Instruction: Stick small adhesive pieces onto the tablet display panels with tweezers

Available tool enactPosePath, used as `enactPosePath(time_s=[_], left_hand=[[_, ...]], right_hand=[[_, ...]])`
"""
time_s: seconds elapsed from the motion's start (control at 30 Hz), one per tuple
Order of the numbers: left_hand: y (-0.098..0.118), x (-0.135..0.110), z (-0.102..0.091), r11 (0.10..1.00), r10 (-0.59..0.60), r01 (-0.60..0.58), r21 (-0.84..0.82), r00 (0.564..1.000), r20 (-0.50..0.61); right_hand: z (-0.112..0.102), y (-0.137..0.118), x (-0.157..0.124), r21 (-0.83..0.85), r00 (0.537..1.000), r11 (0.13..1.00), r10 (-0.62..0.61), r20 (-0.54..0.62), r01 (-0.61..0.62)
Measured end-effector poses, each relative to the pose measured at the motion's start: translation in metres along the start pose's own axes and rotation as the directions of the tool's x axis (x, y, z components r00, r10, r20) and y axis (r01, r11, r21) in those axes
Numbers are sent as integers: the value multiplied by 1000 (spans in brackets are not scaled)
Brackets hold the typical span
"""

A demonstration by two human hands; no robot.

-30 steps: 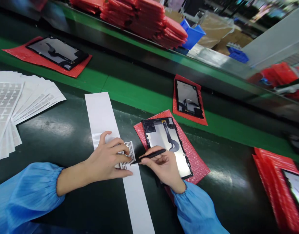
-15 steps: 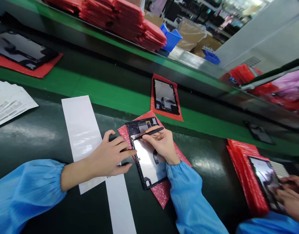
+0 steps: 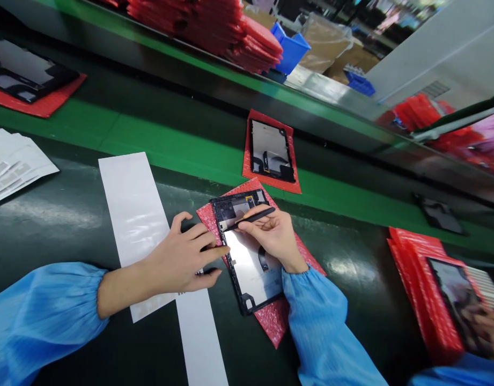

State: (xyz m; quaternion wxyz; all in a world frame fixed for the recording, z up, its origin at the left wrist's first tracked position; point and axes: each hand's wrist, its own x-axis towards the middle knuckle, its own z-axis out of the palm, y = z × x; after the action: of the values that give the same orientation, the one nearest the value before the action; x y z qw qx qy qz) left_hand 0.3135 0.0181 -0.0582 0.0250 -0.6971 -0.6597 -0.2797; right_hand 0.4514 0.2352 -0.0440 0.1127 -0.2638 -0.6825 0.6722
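My right hand (image 3: pixel 273 236) pinches a pair of black tweezers (image 3: pixel 258 215). Their tips are down at the left edge of an opened tablet screen assembly (image 3: pixel 247 268), which has a black frame and a shiny silver back. Under it lies a pink bubble-wrap bag (image 3: pixel 275 328). My left hand (image 3: pixel 188 254) has its fingers apart and bent, with one fingertip at the tablet's left edge. Something dark shows below the bent fingers, too hidden to name. Beneath that hand and wrist are a white sheet (image 3: pixel 130 209) and a white strip (image 3: pixel 202 338).
Beyond, another tablet assembly (image 3: pixel 270 147) rests on a red bag on the green strip (image 3: pixel 170 155). More lie at upper left (image 3: pixel 25 69) and far right. White sheets (image 3: pixel 17 161) fan out at left. At right, a co-worker's hand (image 3: pixel 490 324) is at a tablet on red bags (image 3: pixel 415 289).
The view has shifted slightly, so the tablet and both hands appear a little further right. The tweezers stay at the tablet's left edge in my right hand. The left hand keeps its pose.
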Motion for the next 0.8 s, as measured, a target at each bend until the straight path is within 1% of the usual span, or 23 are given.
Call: enactPosePath(time_s=[0.17,0.3,0.5,0.67,0.73,0.8], left_hand=[[1,1,-1,999,-9,10,35,999,-33],[2,1,-2,996,-54,55,66,998,-20],[3,2,-3,990,-84,85,113,996,-19],[5,1,-2,985,-115,114,126,993,-4],[5,2,-1,987,-121,123,107,992,-24],[4,2,1,987,-129,133,91,991,-47]], right_hand=[[0,1,0,-9,1000,1000,-1,1,1],[0,3,0,10,1000,1000,12,8,-12],[-1,1,2,14,1000,999,30,1,-30],[6,1,4,24,999,999,47,-7,-47],[8,3,7,24,999,999,36,-32,-35],[3,4,8,54,996,999,1,-87,4]])
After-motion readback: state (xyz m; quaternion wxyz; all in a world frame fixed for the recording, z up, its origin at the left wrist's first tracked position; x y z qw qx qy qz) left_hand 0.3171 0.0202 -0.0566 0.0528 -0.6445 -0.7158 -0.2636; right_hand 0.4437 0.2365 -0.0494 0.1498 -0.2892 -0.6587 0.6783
